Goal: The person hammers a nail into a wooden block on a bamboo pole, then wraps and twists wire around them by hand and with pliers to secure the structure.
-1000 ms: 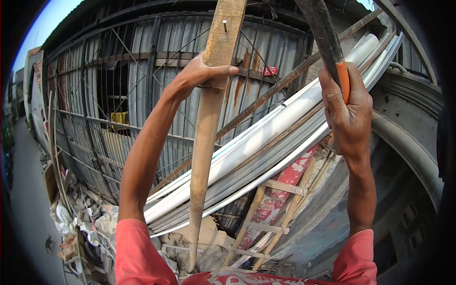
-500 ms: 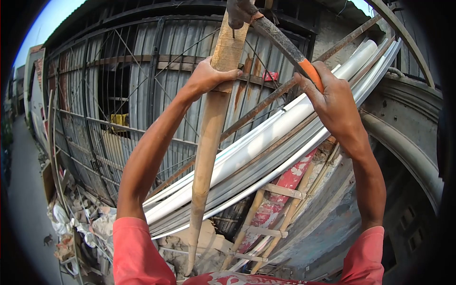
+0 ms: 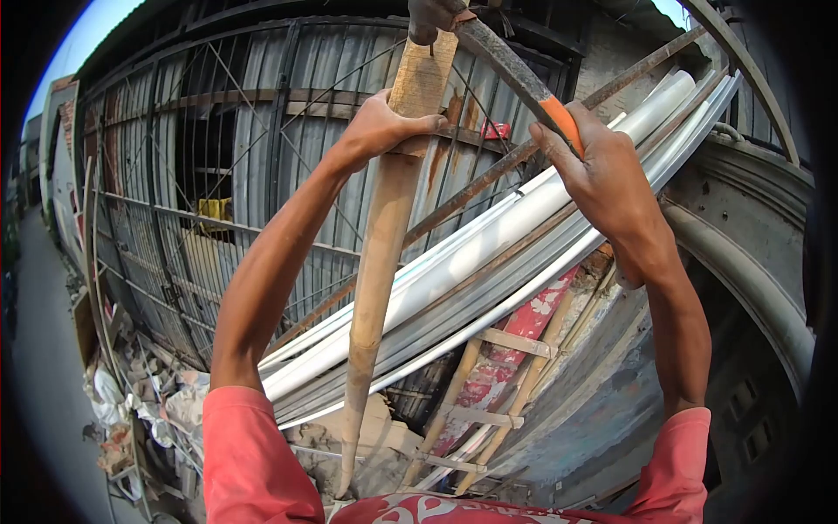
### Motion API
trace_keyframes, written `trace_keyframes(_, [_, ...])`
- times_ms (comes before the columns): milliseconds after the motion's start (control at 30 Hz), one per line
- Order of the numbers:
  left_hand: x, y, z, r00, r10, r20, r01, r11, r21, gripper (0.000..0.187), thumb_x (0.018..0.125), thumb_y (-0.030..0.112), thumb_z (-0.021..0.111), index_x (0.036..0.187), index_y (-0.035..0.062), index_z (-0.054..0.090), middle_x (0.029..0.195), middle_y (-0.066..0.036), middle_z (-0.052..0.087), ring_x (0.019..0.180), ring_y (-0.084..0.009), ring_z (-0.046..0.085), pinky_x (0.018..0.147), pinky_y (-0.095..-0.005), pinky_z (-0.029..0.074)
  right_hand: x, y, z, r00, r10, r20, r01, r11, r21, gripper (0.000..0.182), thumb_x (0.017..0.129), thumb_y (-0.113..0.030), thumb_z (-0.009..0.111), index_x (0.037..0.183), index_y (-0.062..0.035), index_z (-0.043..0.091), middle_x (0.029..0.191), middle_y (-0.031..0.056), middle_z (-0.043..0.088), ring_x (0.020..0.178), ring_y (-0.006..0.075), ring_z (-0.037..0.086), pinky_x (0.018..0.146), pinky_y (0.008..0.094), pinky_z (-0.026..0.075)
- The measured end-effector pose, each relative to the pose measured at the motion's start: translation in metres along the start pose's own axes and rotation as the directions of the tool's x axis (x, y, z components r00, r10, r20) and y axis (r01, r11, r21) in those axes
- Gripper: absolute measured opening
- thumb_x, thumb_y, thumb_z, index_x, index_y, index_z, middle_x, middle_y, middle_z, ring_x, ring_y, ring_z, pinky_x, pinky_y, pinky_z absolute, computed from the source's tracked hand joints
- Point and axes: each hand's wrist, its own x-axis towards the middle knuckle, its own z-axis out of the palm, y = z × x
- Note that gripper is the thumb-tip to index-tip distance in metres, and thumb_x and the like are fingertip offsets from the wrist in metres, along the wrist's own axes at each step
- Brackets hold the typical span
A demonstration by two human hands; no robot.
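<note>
Hammer (image 3: 489, 52) head now sits at the top centre of the frame, pressed against the upper end of the wooden post (image 3: 384, 227), where a second ago it was raised high and out of view above my right hand. I read that as a blow just landed on the nail that stood out of the post (the nail itself is hidden under the hammer head now, so I cannot tell how deep it went). My right hand (image 3: 602, 166), at upper right, has its grip clamped on the orange part of the hammer handle, wrist bent toward the post. My left hand (image 3: 375, 131), upper centre, has its grip wrapped around the post just below the hammer head, much as it was. The post runs slanted from top centre down to the lower middle. Behind it, white pipes (image 3: 489, 253) cross diagonally, and a corrugated metal wall (image 3: 227, 157) fills the left half. Rubble (image 3: 140, 410) lies at lower left.
</note>
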Motion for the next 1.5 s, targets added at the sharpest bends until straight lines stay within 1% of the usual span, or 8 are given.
trace_keyframes(367, [0.004, -0.012, 0.001, 0.993, 0.015, -0.114, -0.007, 0.997, 0.074, 0.073, 0.062, 0.043, 0.078, 0.108, -0.0078, 0.053, 0.096, -0.015, 0.061, 0.084, -0.0201, 0.062, 0.077, -0.0287, 0.049, 0.040, 0.051, -0.099, 0.876, -0.235, -0.421, 0.481, 0.470, 0.740, 0.033, 0.093, -0.036, 0.048, 0.088, -0.0044, 0.052, 0.060, 0.0023, 0.043, 0.047, 0.0068, 0.042, 0.045, 0.0225, 0.035])
trace_keyframes(500, [-0.005, 0.001, -0.002, 0.997, -0.039, -0.066, 0.042, 0.998, 0.039, 0.072, 0.062, 0.043, 0.078, 0.107, -0.0077, 0.054, 0.095, -0.015, 0.062, 0.085, -0.0204, 0.062, 0.077, -0.0287, 0.049, 0.015, 0.011, -0.003, 0.998, -0.061, 0.005, 0.061, 0.998, -0.002, 0.035, 0.089, -0.037, 0.056, 0.081, -0.0026, 0.055, 0.058, 0.0016, 0.048, 0.051, 0.0110, 0.047, 0.048, 0.0289, 0.037])
trace_keyframes(733, [-0.001, -0.004, 0.000, 0.997, -0.010, -0.071, 0.015, 0.998, 0.065, 0.074, 0.062, 0.044, 0.078, 0.108, -0.0083, 0.053, 0.095, -0.016, 0.061, 0.085, -0.0210, 0.062, 0.076, -0.0286, 0.049, 0.007, -0.041, -0.075, 0.887, 0.206, -0.414, 0.125, 0.755, 0.643, 0.032, 0.094, -0.036, 0.045, 0.092, -0.0044, 0.052, 0.055, -0.0013, 0.038, 0.040, 0.0038, 0.033, 0.037, 0.0187, 0.027])
trace_keyframes(767, [0.001, -0.002, -0.002, 0.998, -0.031, -0.063, 0.036, 0.997, 0.075, 0.075, 0.062, 0.043, 0.078, 0.109, -0.0087, 0.052, 0.095, -0.017, 0.061, 0.085, -0.0211, 0.062, 0.076, -0.0284, 0.050, 0.023, 0.059, -0.122, 0.981, -0.136, -0.136, 0.191, 0.599, 0.778, 0.028, 0.094, -0.031, 0.043, 0.089, -0.0039, 0.047, 0.055, -0.0012, 0.035, 0.042, 0.0067, 0.034, 0.042, 0.0208, 0.030])
trace_keyframes(967, [-0.002, 0.002, -0.001, 0.996, -0.047, -0.071, 0.052, 0.996, 0.070, 0.073, 0.062, 0.043, 0.078, 0.108, -0.0083, 0.052, 0.095, -0.017, 0.061, 0.084, -0.0201, 0.062, 0.075, -0.0280, 0.050, 0.024, 0.003, -0.043, 0.788, -0.023, -0.615, 0.498, 0.611, 0.615, 0.034, 0.093, -0.032, 0.049, 0.079, -0.0012, 0.055, 0.058, 0.0079, 0.058, 0.043, 0.0192, 0.054, 0.038, 0.0295, 0.040])
trace_keyframes(1067, [-0.010, -0.001, -0.001, 0.997, -0.059, -0.043, 0.061, 0.997, 0.051, 0.072, 0.062, 0.043, 0.077, 0.108, -0.0074, 0.053, 0.096, -0.017, 0.061, 0.087, -0.0207, 0.062, 0.077, -0.0288, 0.050, -0.008, 0.028, -0.004, 0.997, -0.071, 0.010, 0.072, 0.996, -0.054, 0.036, 0.091, -0.034, 0.052, 0.082, 0.0000, 0.056, 0.059, 0.0062, 0.058, 0.048, 0.0183, 0.055, 0.045, 0.0287, 0.041])
trace_keyframes(1267, [-0.004, 0.001, -0.001, 0.993, -0.102, -0.067, 0.107, 0.992, 0.073, 0.077, 0.062, 0.049, 0.076, 0.110, -0.0064, 0.053, 0.096, -0.019, 0.060, 0.089, -0.0250, 0.060, 0.079, -0.0336, 0.049, -0.054, 0.020, -0.016, 0.961, 0.186, -0.206, -0.066, 0.874, 0.481, 0.032, 0.090, -0.031, 0.056, 0.092, 0.0005, 0.058, 0.052, -0.0026, 0.044, 0.045, 0.0052, 0.042, 0.042, 0.0223, 0.034])
trace_keyframes(1500, [-0.003, -0.021, -0.005, 0.991, -0.129, -0.031, 0.126, 0.988, -0.095, 0.087, 0.060, 0.057, 0.073, 0.113, -0.0073, 0.050, 0.097, -0.018, 0.057, 0.094, -0.0282, 0.058, 0.083, -0.0340, 0.046, -0.051, 0.007, -0.012, 0.902, 0.396, 0.174, -0.385, 0.552, 0.739, 0.035, 0.088, -0.033, 0.060, 0.099, 0.0000, 0.056, 0.054, -0.0056, 0.039, 0.041, 0.0001, 0.033, 0.035, 0.0174, 0.025])
